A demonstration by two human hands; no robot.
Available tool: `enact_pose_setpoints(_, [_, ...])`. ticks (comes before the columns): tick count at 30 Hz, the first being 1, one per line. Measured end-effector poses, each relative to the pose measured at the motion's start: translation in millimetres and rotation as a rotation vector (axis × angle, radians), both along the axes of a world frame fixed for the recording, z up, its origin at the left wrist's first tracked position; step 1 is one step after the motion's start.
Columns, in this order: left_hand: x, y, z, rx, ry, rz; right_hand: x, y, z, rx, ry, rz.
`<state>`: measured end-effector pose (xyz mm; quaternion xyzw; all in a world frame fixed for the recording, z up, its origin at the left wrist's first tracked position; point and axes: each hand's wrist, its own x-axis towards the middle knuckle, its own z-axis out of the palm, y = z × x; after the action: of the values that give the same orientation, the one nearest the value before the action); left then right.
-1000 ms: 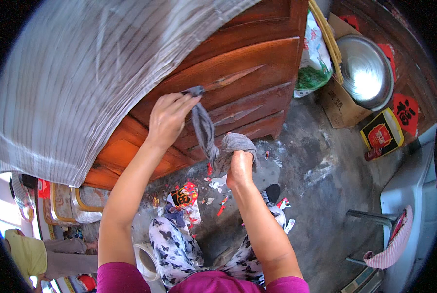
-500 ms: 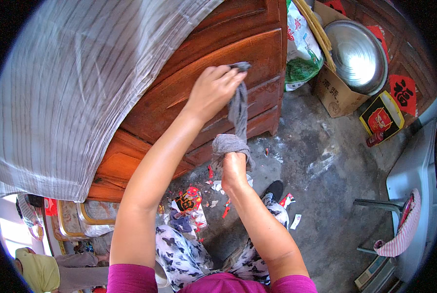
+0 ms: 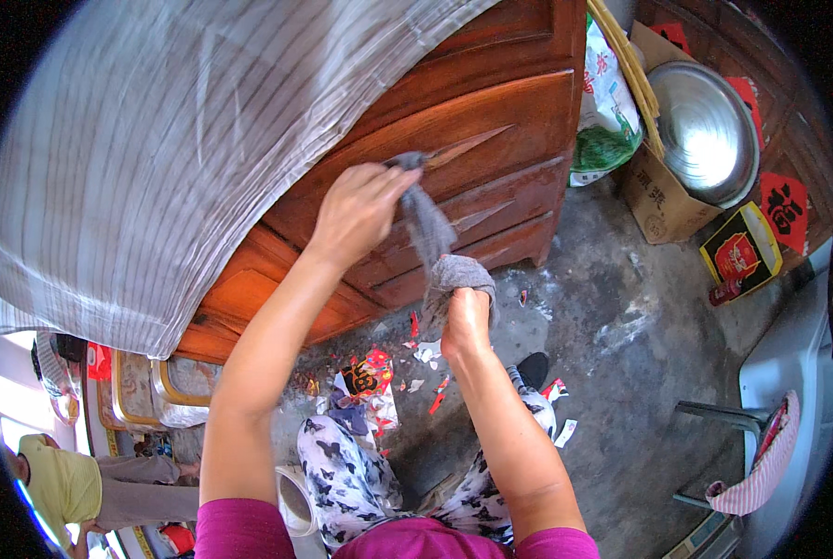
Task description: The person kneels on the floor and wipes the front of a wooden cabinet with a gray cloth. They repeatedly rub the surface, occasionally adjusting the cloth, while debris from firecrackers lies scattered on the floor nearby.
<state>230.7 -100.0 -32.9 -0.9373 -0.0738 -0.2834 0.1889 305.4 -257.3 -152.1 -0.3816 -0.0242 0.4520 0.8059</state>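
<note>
**Grey, long knitted cloth (image 3: 430, 225) spans two hands before a carved, reddish-brown wooden furniture front (image 3: 491, 121)**

The left hand (image 3: 356, 212), slightly blurred, is raised in front of the middle panels, its fingers closed over the upper end of the cloth. Whether that end touches the wood cannot be told. From there the cloth slants down to the right hand (image 3: 469, 312), where it is bundled around the hand. The right fingers are hidden inside the bundle, so how far they are bent cannot be told.

A white, dark-striped fabric cover (image 3: 155, 177) drapes over the upper left of the furniture front. Torn red and white paper scraps (image 3: 372, 373) lie on the grey, stained concrete floor (image 3: 621, 382), near legs in white trousers with black butterflies (image 3: 332, 475). To the left of the legs stands a round white plastic bucket (image 3: 295, 503).

At the upper right, a round, silver metal basin (image 3: 705, 135) rests against a brown cardboard box (image 3: 666, 200), beside a white-and-green plastic sack (image 3: 607, 116). At the lower left is another person in a yellow-green top (image 3: 67, 480).
</note>
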Motion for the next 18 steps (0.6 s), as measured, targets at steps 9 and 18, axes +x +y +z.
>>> enact_pose_setpoints(9, [-1.4, -6.0, -19.8, 0.084, -0.074, 0.032, 8.0, -12.6, 12.9, 0.014, 0.063, -0.038])
enact_pose_setpoints(18, [110.8, -6.9, -16.8, 0.209, -0.093, -0.051, 8.0, -1.3, -3.4, -0.012, 0.022, -0.042])
